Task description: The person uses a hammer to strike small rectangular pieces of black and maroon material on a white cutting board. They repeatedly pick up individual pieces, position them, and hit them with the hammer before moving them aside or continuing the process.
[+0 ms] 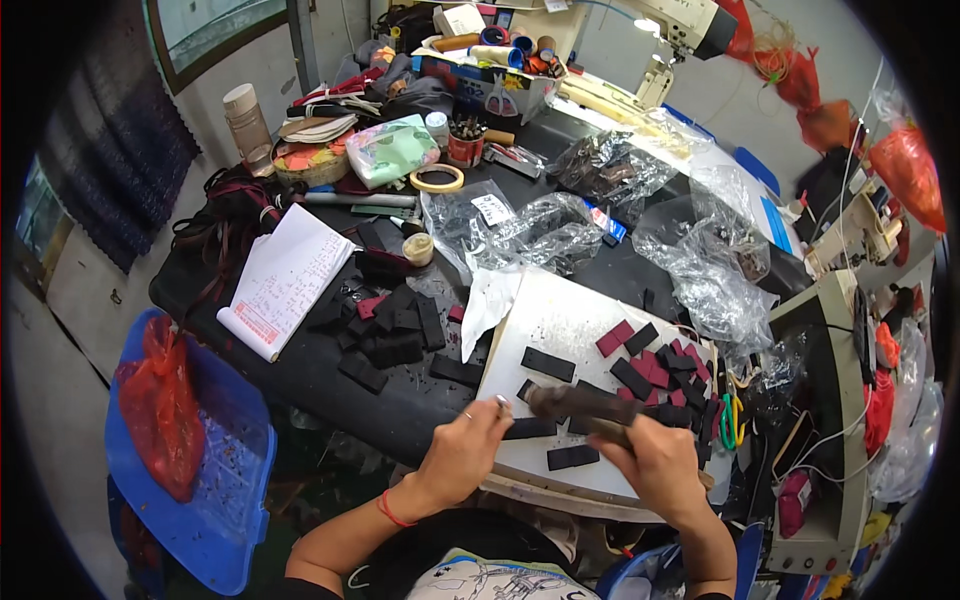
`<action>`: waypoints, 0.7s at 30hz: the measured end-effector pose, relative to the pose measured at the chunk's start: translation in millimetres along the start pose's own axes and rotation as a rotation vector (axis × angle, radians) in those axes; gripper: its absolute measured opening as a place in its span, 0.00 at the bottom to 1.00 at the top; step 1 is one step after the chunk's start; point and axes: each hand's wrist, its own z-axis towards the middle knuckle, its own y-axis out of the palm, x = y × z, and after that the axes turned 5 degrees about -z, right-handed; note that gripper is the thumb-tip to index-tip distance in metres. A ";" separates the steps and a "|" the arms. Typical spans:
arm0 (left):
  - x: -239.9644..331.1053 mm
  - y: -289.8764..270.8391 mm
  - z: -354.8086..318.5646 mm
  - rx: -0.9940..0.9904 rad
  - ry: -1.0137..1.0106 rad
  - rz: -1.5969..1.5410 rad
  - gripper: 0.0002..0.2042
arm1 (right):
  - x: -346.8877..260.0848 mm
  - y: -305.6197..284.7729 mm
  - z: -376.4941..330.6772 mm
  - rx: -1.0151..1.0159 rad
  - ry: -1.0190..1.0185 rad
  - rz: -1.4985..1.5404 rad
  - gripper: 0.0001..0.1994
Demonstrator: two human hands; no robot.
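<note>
My right hand [660, 462] is wrapped round the handle of a dark hammer [585, 404], slightly smeared by motion. Its head is to the left, close to my left hand [462, 452]. The fingers of that hand pinch a short metal punch [502, 402], of which only the shiny top shows. Both hands are over a white board [530, 340]. Black fabric strips [548, 364] lie spread on the board, one of them [572, 457] close to its front edge. Maroon pieces [650, 370] are heaped with more black ones at the board's right.
Left of the board, more black strips [395, 345] form a pile beside an open notebook [290, 280]. Plastic bags [705, 300], a tape roll [437, 178] and a tissue pack [392, 150] lie farther back. Green-handled scissors [732, 420] are at the right. A blue bin [235, 450] stands at the left.
</note>
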 end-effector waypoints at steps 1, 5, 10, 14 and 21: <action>-3.7 1.7 -0.5 0.029 -0.081 -0.062 0.06 | -1.4 2.7 -3.8 -0.056 -0.028 -0.018 0.17; -2.8 -5.4 6.5 -0.021 -0.289 -0.309 0.07 | -0.1 27.5 -18.9 -0.137 -0.044 -0.009 0.17; -9.2 -14.5 10.7 -0.135 -0.319 -0.408 0.07 | 0.0 31.0 -21.7 -0.156 -0.003 -0.007 0.18; -5.7 -16.1 7.7 -0.159 -0.223 -0.293 0.06 | -1.0 29.6 -20.6 -0.162 0.003 -0.004 0.19; 3.4 -12.5 2.6 -0.231 0.063 0.051 0.09 | 3.4 -11.7 -20.2 0.106 0.075 0.167 0.17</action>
